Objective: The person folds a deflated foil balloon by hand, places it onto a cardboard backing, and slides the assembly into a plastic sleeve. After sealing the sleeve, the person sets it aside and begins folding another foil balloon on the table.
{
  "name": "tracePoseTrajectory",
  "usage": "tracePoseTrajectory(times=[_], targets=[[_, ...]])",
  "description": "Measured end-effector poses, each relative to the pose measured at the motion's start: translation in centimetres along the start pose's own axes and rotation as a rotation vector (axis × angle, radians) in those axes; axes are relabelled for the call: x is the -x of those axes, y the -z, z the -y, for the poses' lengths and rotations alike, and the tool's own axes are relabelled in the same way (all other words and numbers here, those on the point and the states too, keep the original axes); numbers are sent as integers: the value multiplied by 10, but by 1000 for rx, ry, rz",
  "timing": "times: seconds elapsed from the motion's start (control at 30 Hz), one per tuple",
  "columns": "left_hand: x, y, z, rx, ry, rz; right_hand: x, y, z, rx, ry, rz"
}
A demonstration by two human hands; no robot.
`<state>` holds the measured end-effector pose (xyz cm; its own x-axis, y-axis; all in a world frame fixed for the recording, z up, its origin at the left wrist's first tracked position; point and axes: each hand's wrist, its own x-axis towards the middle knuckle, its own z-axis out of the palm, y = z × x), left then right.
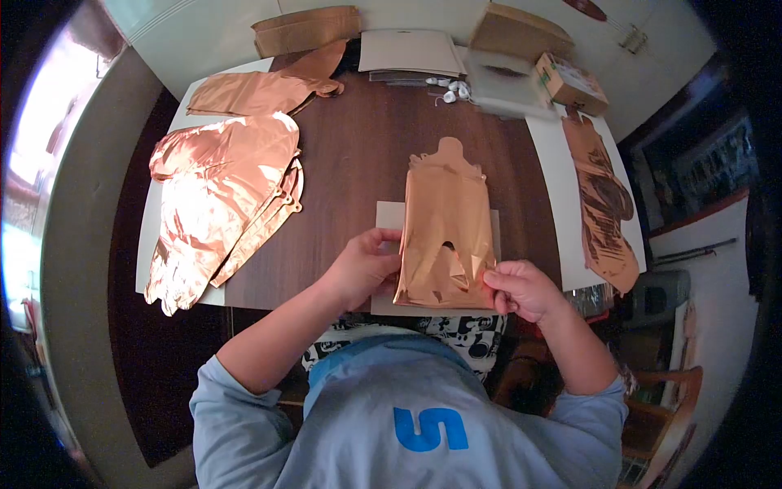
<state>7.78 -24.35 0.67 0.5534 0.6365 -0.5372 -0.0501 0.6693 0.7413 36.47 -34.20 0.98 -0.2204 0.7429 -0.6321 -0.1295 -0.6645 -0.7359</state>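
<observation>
- From the head view, the folded copper foil balloon (446, 212) lies in front of me at the near edge of the table (350, 163), right of the middle, its narrow tabbed end pointing towards the far edge.
- Under it is a pale flat sheet (389, 216), showing past the foil on both sides and along the near edge.
- My right hand (525, 289) pinches the balloon's right side near its lower corner, thumb on top and fingers curled below.
- My left hand (365, 265) is at the balloon's left side, fingertips against the foil's edge; whether they are pressed together on it, I cannot tell.
- A dark arch-shaped gap and some creases show in the lower half of the foil.
- Along the table's left edge lies a pile of shiny copper foil balloons (220, 187), with another foil piece (252, 90) behind it by the far left corner.
- Another creased foil balloon (603, 187) lies along the right edge.
- At the far edge stand a stack of white sheets (407, 53), small white objects (452, 88) beside it, and a small cardboard box (573, 81) at the far right corner.
</observation>
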Motion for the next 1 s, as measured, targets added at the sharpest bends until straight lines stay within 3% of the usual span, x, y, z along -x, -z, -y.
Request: tracePoseTrajectory(times=[0.2, 0.3, 0.4, 0.5, 0.8, 1.0], targets=[[-2, -1, 6, -252, -183, -74, 0, -14, 6, 124, 20, -155], [-4, 2, 12, -233, -241, -109, 6, -27, 16, 127, 38, -225], [0, -3, 5, -143, -205, -84, 5, -25, 16, 253, 97, -235], [9, -9, -18, 132, 11, -95, -1, -27, 15, 401, 137, -275], [-14, 8, -12, -543, -251, -150, -1, -36, 23, 455, 148, -314], [-7, 2, -13, -625, -403, -247, -7, -33, 19, 296, 141, -334]])
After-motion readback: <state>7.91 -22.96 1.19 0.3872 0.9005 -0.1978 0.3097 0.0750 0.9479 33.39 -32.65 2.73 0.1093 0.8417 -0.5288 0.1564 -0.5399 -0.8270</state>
